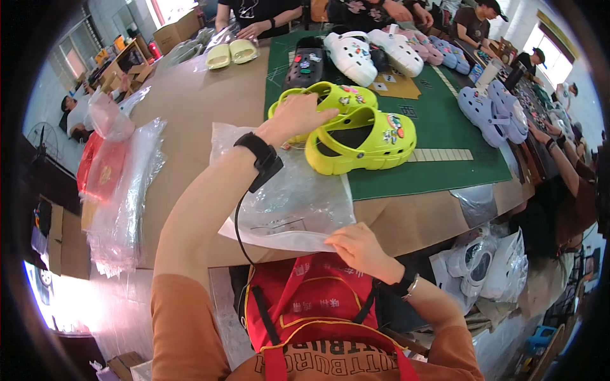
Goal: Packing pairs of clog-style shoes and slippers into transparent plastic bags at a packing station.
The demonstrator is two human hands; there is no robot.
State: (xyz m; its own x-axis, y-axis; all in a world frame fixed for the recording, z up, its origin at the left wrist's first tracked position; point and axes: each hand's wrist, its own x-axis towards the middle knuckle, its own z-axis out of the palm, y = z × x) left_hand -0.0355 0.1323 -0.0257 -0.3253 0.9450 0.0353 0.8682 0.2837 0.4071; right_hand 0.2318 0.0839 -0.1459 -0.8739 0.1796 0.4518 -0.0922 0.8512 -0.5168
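Observation:
A pair of lime-green clogs with colourful charms lies side by side, toes to the right; the near clog (pixel 362 152) shows fully. My left hand (pixel 295 119) reaches over the far clog (pixel 346 95) and closes around its heel part, thumb towards the near clog; some fingers are hidden. Under and in front of the pair, a frosted clear plastic bag (pixel 298 206) lies flat on the table. At the table's front edge my right hand (pixel 361 249) pinches the border of this bag.
Black (pixel 306 63), white (pixel 351 58) and lavender clogs (pixel 492 114) stand on the green cutting mat (pixel 438 178). Plastic bags (pixel 124 197) are stacked at left. Pale yellow slides (pixel 232 54) lie near a co-worker's hands. Bagged clogs (pixel 473 260) sit at lower right.

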